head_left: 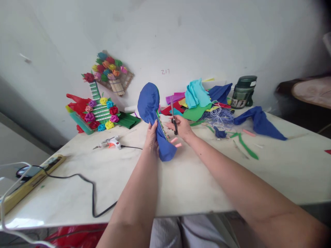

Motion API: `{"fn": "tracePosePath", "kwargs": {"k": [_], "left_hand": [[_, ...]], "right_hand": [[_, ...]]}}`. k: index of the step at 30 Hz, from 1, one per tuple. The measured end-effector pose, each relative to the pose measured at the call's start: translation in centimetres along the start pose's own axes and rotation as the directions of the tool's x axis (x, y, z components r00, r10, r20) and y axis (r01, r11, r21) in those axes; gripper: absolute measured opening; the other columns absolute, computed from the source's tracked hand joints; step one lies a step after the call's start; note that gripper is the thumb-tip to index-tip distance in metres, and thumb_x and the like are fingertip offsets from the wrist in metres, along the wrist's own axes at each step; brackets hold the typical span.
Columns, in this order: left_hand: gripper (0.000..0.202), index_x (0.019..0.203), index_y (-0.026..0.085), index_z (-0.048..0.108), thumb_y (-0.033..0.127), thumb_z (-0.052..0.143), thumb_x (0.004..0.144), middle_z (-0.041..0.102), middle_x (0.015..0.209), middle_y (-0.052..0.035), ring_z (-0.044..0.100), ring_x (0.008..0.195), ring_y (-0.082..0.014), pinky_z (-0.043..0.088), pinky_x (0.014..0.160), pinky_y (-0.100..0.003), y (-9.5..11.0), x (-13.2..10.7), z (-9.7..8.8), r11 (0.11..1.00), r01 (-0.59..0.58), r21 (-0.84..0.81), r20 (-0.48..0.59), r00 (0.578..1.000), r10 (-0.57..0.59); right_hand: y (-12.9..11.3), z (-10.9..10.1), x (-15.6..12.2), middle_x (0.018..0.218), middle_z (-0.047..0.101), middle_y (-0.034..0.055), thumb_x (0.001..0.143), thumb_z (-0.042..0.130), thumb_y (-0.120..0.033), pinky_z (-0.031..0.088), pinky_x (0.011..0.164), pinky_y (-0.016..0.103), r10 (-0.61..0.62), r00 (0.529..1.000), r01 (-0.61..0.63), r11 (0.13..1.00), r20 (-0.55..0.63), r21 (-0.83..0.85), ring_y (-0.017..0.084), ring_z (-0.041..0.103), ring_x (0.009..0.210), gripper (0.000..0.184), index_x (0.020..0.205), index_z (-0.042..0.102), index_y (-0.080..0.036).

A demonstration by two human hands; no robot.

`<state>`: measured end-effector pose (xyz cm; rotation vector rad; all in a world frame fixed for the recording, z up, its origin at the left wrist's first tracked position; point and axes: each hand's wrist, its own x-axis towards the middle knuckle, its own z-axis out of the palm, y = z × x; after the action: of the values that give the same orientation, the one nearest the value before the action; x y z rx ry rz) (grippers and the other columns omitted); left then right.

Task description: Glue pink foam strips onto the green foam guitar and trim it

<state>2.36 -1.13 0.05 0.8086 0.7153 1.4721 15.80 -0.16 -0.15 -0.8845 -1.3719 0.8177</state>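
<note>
Left forearm point(137, 193) bare, reaching far and slightly right from near edge. Left hand point(152, 136) closed in a grip, thumb point(154, 126) pointing far; other fingers partly hidden. Right forearm point(232, 175) bare, slanting far-left from near right corner. Right hand point(182, 127) curled, fingers leftward, just right of left hand. Legs point(196, 232) at near edge, between forearms.

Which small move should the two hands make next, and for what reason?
Perhaps turn the scissors toward the blue-covered piece: the right hand holds them beside it, pointing upward and clear of it, while the left hand grips the piece.
</note>
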Motion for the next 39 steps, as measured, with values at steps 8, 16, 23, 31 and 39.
{"fn": "tracePosePath", "kwargs": {"k": [8,16,23,31,39], "left_hand": [[0.047,0.102,0.018,0.058,0.024,0.079,0.060,0.070,0.081,-0.0007,0.066,0.063,-0.0129,0.054,0.067,-0.026,-0.6,0.6,0.2,0.990,-0.135,0.028,0.044,0.990,0.134],[0.051,0.103,0.018,0.060,0.022,0.080,0.056,0.071,0.088,-0.0025,0.068,0.075,-0.0160,0.054,0.077,-0.029,-0.3,0.2,0.9,0.988,-0.131,0.077,0.060,0.990,0.127],[0.051,0.103,0.017,0.061,0.023,0.080,0.056,0.072,0.090,-0.0039,0.067,0.075,-0.0167,0.053,0.077,-0.030,-0.6,0.2,0.6,0.985,-0.110,0.133,0.099,0.990,0.097],[0.054,0.107,0.017,0.059,0.024,0.080,0.058,0.071,0.092,-0.0041,0.067,0.077,-0.0161,0.053,0.077,-0.028,-0.7,0.4,0.2,0.975,-0.095,0.202,0.111,0.991,0.074],[0.051,0.103,0.017,0.061,0.023,0.081,0.056,0.071,0.092,-0.0037,0.067,0.077,-0.0157,0.052,0.079,-0.028,-0.4,0.6,-0.1,0.971,-0.117,0.210,0.100,0.990,0.097]], "right_hand": [[-0.8,0.9,0.3,0.062,0.059,-0.0057,0.052,0.078,-0.047,0.051,0.060,0.028,0.031,0.998,-0.021,0.988,-0.061,0.154,0.013,0.061,0.058,0.049,0.084,0.051,-0.021],[0.3,0.7,1.0,0.057,0.056,-0.0069,0.062,0.063,-0.031,0.047,0.052,0.026,0.041,0.987,-0.039,0.999,-0.156,0.015,0.014,0.061,0.055,0.030,0.089,0.054,-0.021],[-0.4,0.1,1.2,0.052,0.055,-0.0078,0.060,0.065,-0.027,0.043,0.049,0.022,0.062,0.987,-0.046,0.993,-0.146,0.111,0.014,0.060,0.052,0.029,0.085,0.053,-0.022],[0.1,0.1,1.1,0.053,0.056,-0.0083,0.061,0.071,-0.038,0.046,0.046,0.022,0.091,0.991,-0.078,0.987,-0.093,0.140,0.011,0.056,0.044,0.033,0.081,0.050,-0.023],[0.8,-1.2,1.5,0.055,0.057,-0.0075,0.068,0.056,-0.026,0.045,0.049,0.023,0.060,0.984,-0.083,0.987,-0.165,-0.137,0.015,0.062,0.052,0.025,0.092,0.054,-0.023]]}}
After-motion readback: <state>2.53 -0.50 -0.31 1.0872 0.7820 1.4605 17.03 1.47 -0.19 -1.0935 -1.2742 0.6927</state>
